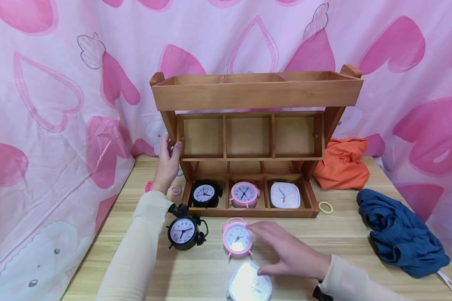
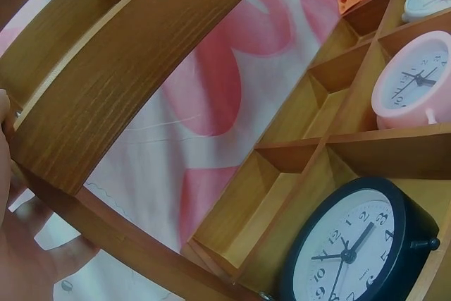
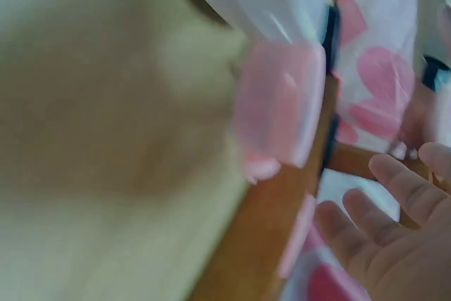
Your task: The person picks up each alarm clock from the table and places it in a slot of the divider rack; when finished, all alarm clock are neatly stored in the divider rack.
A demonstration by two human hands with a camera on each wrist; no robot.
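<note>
My left hand [image 1: 168, 163] holds the left side of a tiered wooden rack [image 1: 256, 95]; the left wrist view shows its fingers [image 2: 74, 255] around the side post. My right hand [image 1: 291, 253] reaches over the table with fingers extended, holding nothing. Close to its fingertips stands a pink alarm clock [image 1: 237, 239]. A white square clock [image 1: 250, 284] lies below its thumb. To the left is a black twin-bell alarm clock [image 1: 182, 232]. In the rack's bottom row sit a black clock [image 1: 204, 195], a pink clock [image 1: 245, 194] and a white clock [image 1: 285, 195], one per compartment.
Right of the rack lie an orange cloth [image 1: 342, 163], a yellow ring [image 1: 325, 207] and a crumpled dark blue cloth [image 1: 401, 232]. Small pink items, including a ring [image 1: 176, 190], lie by my left wrist. A pink heart-patterned curtain [image 1: 109, 83] hangs behind the table.
</note>
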